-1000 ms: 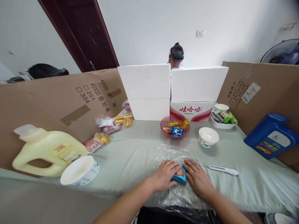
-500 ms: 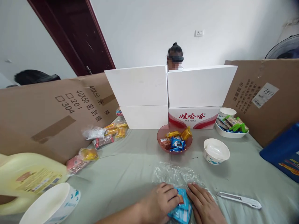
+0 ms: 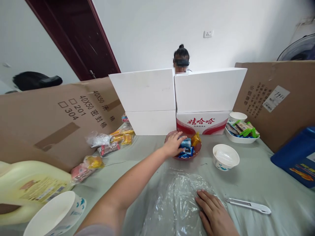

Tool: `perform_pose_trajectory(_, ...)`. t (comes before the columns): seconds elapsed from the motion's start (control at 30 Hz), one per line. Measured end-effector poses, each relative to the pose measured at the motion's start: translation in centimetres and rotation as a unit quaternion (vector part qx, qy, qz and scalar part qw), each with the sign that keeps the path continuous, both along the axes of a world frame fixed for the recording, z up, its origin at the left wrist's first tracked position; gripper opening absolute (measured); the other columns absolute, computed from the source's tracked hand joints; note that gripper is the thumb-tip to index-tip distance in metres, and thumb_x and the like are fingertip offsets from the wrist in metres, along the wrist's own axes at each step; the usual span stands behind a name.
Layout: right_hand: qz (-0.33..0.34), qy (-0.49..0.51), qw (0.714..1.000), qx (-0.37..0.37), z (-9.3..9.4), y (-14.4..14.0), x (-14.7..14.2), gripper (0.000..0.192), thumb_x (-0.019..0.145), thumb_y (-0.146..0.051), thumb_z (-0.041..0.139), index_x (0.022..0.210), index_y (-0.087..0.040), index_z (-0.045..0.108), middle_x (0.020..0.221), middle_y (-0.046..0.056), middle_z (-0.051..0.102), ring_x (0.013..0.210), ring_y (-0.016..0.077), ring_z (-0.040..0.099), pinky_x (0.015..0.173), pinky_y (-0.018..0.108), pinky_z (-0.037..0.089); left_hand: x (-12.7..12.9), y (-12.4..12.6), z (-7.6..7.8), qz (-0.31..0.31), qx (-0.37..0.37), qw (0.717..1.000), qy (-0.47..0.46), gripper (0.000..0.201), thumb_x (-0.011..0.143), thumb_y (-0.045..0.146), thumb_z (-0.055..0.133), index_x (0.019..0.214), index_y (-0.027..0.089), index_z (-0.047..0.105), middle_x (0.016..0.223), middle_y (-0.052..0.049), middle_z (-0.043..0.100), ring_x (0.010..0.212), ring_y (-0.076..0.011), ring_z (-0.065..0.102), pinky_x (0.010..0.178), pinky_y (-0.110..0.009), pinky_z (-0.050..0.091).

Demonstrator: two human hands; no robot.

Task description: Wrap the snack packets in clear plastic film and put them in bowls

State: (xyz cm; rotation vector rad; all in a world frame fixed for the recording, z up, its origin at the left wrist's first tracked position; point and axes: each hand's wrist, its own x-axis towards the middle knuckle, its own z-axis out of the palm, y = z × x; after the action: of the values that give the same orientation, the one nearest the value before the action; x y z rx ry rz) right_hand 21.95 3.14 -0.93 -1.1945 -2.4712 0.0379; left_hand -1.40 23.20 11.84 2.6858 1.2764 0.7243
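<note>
My left hand (image 3: 174, 144) reaches over the reddish glass bowl (image 3: 194, 156), its fingers and thumb around a light-blue packet (image 3: 186, 142). In the bowl lie a darker blue packet (image 3: 188, 151) and a yellow-wrapped one (image 3: 196, 139); the hand hides the bowl's left side. Flat on the clear plastic bag (image 3: 176, 200) rests my right hand (image 3: 215, 211), fingers stretched out and holding nothing. The bag is spread wrinkled on the cloth in front of me.
A white box cutter (image 3: 248, 205) lies right of my right hand. A white bowl (image 3: 225, 158) and a tray of packets (image 3: 242, 139) stand farther right. Wrapped snacks (image 3: 108, 148), a yellow jug (image 3: 36, 186) and a large bowl (image 3: 52, 216) are left. A person (image 3: 181, 60) is behind white boxes (image 3: 147, 91).
My left hand has moved forward from the plastic bag to the glass bowl, taking the light-blue packets off the bag. My right hand has stayed on the bag.
</note>
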Motion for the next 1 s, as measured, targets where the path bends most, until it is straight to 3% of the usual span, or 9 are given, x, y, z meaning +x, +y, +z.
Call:
perform_pose_trajectory(0.17, -0.013, 0.023, 0.999, -0.019, 0.4, -0.6, -0.2, 0.04, 0.094, -0.032, 0.047, 0.132, -0.028, 0.054, 0.137, 0.004, 0.054, 0.125, 0.0239, 0.051, 0.099, 0.041, 0.045, 0.9, -8.8, -4.6, -0.061, 0.1, 0.993, -0.013, 0.036, 0.087, 0.023, 0.053, 0.122, 0.019, 0.056, 0.132, -0.013, 0.053, 0.129, -0.0273, 0.043, 0.108, -0.047, 0.034)
perform_pose_trajectory(0.27, -0.02, 0.017, 0.999, -0.03, 0.3, -0.7, -0.4, 0.041, 0.094, -0.033, 0.046, 0.134, -0.028, 0.053, 0.14, 0.004, 0.051, 0.128, 0.0245, 0.048, 0.102, 0.043, 0.042, -1.0, -14.5, -7.4, -0.124, 0.034, 0.989, 0.074, 0.045, 0.088, 0.035, 0.055, 0.132, 0.025, 0.051, 0.141, -0.008, 0.048, 0.134, -0.0279, 0.038, 0.11, -0.048, 0.032)
perform_pose_trajectory(0.4, -0.001, -0.005, 0.999, -0.043, 0.6, -0.4, -0.7, 0.045, 0.093, -0.034, 0.046, 0.137, -0.026, 0.048, 0.145, 0.005, 0.046, 0.133, 0.0256, 0.042, 0.107, 0.046, 0.038, -5.3, -18.3, -9.7, -0.007, -0.079, 0.987, 0.139, 0.057, 0.091, 0.046, 0.053, 0.143, 0.029, 0.038, 0.152, -0.008, 0.035, 0.141, -0.0317, 0.027, 0.111, -0.056, 0.028)
perform_pose_trajectory(0.53, 0.0, -0.012, 0.999, -0.038, 2.1, -0.7, 0.6, 0.041, 0.093, -0.035, 0.046, 0.131, -0.022, 0.055, 0.143, 0.008, 0.048, 0.132, 0.0265, 0.043, 0.106, 0.047, 0.039, -9.1, -21.3, -9.5, 0.083, -0.075, 0.99, 0.08, 0.042, 0.095, 0.035, 0.047, 0.135, 0.021, 0.049, 0.147, -0.012, 0.041, 0.138, -0.0311, 0.033, 0.11, -0.054, 0.032)
perform_pose_trajectory(0.63, -0.034, 0.034, 0.999, 0.003, 3.6, -2.9, 2.9, 0.039, 0.094, -0.037, 0.047, 0.128, -0.024, 0.057, 0.139, 0.008, 0.052, 0.13, 0.0263, 0.045, 0.102, 0.045, 0.043, -10.8, -25.0, -8.5, 0.02, -0.05, 0.998, 0.032, 0.039, 0.094, 0.033, 0.049, 0.13, 0.021, 0.051, 0.14, -0.011, 0.048, 0.136, -0.0287, 0.037, 0.11, -0.048, 0.037)
perform_pose_trajectory(0.7, -0.026, 0.049, 0.998, 0.027, 4.2, -5.3, 4.3, 0.044, 0.092, -0.041, 0.051, 0.133, -0.025, 0.053, 0.137, 0.007, 0.054, 0.129, 0.0261, 0.046, 0.101, 0.042, 0.044, -11.3, -27.5, -8.3, -0.045, -0.051, 0.997, 0.031, 0.053, 0.088, 0.042, 0.058, 0.135, 0.022, 0.046, 0.14, -0.011, 0.048, 0.135, -0.0302, 0.037, 0.109, -0.048, 0.039)
perform_pose_trajectory(0.8, 0.048, 0.005, 0.997, 0.055, 3.5, -8.7, 5.4, 0.066, 0.084, -0.055, 0.059, 0.141, -0.025, 0.044, 0.136, 0.007, 0.055, 0.126, 0.0266, 0.049, 0.1, 0.038, 0.045, -11.5, -29.9, -8.8, -0.094, -0.059, 0.991, 0.072, 0.075, 0.077, 0.045, 0.071, 0.141, 0.024, 0.038, 0.146, -0.013, 0.042, 0.136, -0.0347, 0.035, 0.106, -0.055, 0.04)
perform_pose_trajectory(0.87, 0.085, -0.033, 0.992, 0.088, 2.4, -10.2, 5.4, 0.073, 0.082, -0.058, 0.059, 0.143, -0.023, 0.041, 0.136, 0.006, 0.056, 0.125, 0.0246, 0.05, 0.101, 0.035, 0.043, -11.3, -30.3, -9.3, -0.094, -0.062, 0.989, 0.094, 0.062, 0.08, 0.03, 0.069, 0.136, 0.024, 0.043, 0.146, -0.011, 0.043, 0.137, -0.0337, 0.035, 0.105, -0.055, 0.04)
perform_pose_trajectory(1.0, 0.072, -0.069, 0.985, 0.138, 0.9, -11.3, 4.9, 0.058, 0.088, -0.046, 0.056, 0.14, -0.023, 0.045, 0.134, 0.001, 0.057, 0.124, 0.0185, 0.052, 0.103, 0.029, 0.039, -10.8, -29.8, -9.0, -0.094, -0.058, 0.992, 0.054, 0.029, 0.087, 0.004, 0.048, 0.107, 0.021, 0.059, 0.125, -0.006, 0.062, 0.129, -0.0234, 0.047, 0.107, -0.042, 0.042)
